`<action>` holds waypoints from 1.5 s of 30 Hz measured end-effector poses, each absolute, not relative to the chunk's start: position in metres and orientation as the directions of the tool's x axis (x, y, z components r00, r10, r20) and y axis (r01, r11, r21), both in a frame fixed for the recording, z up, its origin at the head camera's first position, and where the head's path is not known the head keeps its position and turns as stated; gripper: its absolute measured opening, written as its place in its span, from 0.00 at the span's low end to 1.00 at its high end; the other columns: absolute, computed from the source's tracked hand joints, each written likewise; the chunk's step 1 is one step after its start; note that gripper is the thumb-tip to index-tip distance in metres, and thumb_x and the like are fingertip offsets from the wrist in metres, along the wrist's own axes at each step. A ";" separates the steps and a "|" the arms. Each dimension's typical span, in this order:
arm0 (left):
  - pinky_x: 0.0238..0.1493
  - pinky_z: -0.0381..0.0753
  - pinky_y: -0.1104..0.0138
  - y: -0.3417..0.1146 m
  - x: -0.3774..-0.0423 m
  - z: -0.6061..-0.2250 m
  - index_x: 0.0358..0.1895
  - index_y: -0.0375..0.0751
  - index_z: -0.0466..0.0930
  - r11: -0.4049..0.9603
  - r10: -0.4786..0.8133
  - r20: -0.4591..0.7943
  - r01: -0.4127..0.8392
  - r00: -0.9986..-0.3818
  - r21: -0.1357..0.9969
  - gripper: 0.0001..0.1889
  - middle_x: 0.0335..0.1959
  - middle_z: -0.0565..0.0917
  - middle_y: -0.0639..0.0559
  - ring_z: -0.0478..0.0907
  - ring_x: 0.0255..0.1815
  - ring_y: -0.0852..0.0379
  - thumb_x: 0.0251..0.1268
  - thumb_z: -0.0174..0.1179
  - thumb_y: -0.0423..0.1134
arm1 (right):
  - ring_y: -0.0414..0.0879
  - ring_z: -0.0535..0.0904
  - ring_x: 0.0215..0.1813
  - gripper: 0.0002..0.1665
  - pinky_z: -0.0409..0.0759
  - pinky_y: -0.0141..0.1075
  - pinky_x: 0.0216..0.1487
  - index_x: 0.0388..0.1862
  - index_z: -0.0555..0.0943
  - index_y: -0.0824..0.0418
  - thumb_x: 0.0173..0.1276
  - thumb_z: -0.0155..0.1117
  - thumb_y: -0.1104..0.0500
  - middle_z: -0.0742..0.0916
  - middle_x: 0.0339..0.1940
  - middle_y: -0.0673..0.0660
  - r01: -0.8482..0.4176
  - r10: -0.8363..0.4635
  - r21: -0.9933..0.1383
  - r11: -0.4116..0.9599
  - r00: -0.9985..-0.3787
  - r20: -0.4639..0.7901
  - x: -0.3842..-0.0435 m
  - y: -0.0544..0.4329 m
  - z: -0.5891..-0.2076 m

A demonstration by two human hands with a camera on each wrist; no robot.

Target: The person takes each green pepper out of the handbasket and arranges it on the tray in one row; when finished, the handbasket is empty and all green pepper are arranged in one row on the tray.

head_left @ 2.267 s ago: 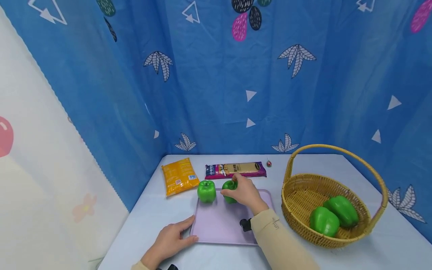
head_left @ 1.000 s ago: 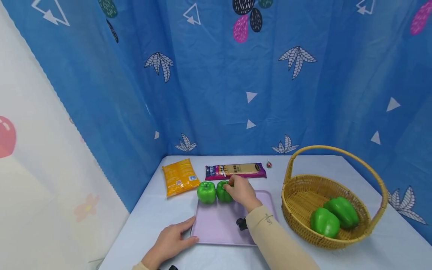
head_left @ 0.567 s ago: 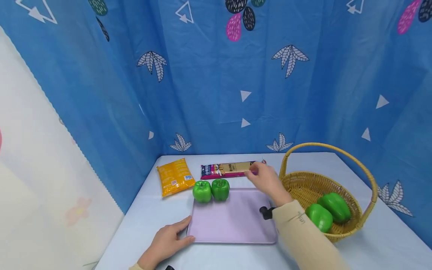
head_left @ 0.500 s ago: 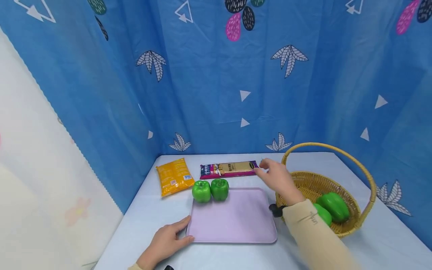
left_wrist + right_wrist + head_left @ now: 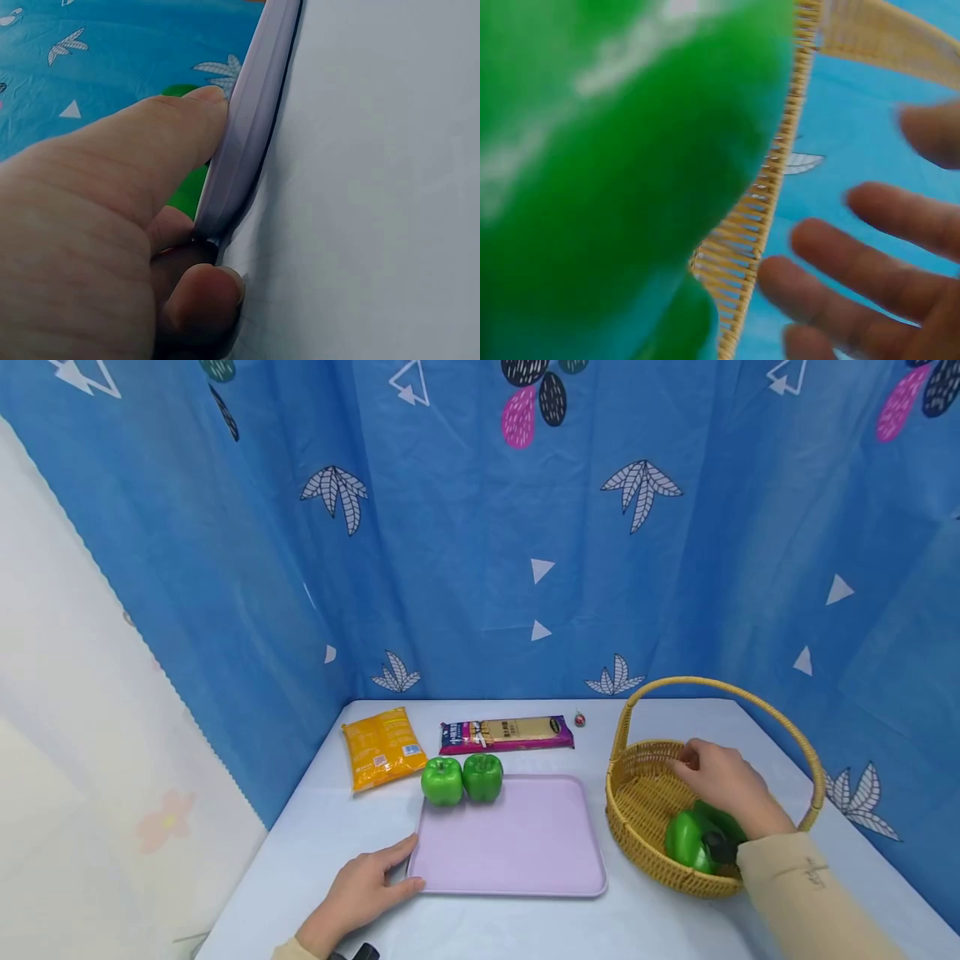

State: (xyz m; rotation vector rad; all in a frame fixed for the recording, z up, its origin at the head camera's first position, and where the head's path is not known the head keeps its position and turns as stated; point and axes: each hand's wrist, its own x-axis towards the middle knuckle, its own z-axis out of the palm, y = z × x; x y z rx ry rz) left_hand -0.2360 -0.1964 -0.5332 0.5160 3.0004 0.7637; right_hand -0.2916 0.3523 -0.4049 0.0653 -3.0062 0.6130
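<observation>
My left hand rests at the left edge of a lilac tray, its fingers relaxed and touching the rim, as the left wrist view also shows on the tray's rim. Two green bell peppers, one lighter and one darker, stand side by side at the tray's far left corner. Over the wicker basket hovers my right hand, holding nothing, fingers apart. Below it in the basket lie a green bell pepper and another, partly hidden. A pepper fills much of the right wrist view, apart from the fingers.
The basket's tall handle arches above my right hand. Behind the tray lie an orange packet, a purple-and-tan packet and a tiny reddish object. A blue curtain hangs behind the table.
My right hand has set the darker pepper beside the lighter one, let go, and moved right to above the basket. The left hand has stayed at the tray's edge; the view has shifted slightly.
</observation>
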 end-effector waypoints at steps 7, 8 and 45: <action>0.60 0.84 0.51 -0.194 -0.234 -0.535 0.73 0.48 0.75 0.811 0.322 0.054 0.305 -0.945 0.499 0.45 0.69 0.80 0.56 0.84 0.56 0.56 0.61 0.59 0.75 | 0.50 0.83 0.37 0.31 0.83 0.46 0.33 0.55 0.80 0.67 0.76 0.60 0.39 0.87 0.45 0.64 -0.076 -0.049 -0.386 0.919 -0.996 0.079 -0.294 0.359 -0.419; 0.59 0.85 0.52 -0.193 -0.234 -0.536 0.73 0.48 0.75 0.810 0.323 0.051 0.304 -0.945 0.501 0.45 0.69 0.80 0.56 0.85 0.51 0.58 0.61 0.59 0.75 | 0.49 0.82 0.36 0.30 0.82 0.45 0.32 0.54 0.80 0.67 0.76 0.61 0.40 0.87 0.44 0.64 -0.077 -0.049 -0.385 0.920 -0.996 0.081 -0.294 0.358 -0.419; 0.56 0.86 0.51 -0.196 -0.233 -0.531 0.73 0.47 0.75 0.818 0.332 0.033 0.305 -0.943 0.488 0.45 0.68 0.81 0.52 0.73 0.34 0.71 0.61 0.59 0.75 | 0.46 0.79 0.30 0.28 0.78 0.41 0.28 0.51 0.82 0.69 0.71 0.69 0.44 0.88 0.38 0.61 -0.096 -0.059 -0.428 0.899 -0.993 0.099 -0.312 0.337 -0.445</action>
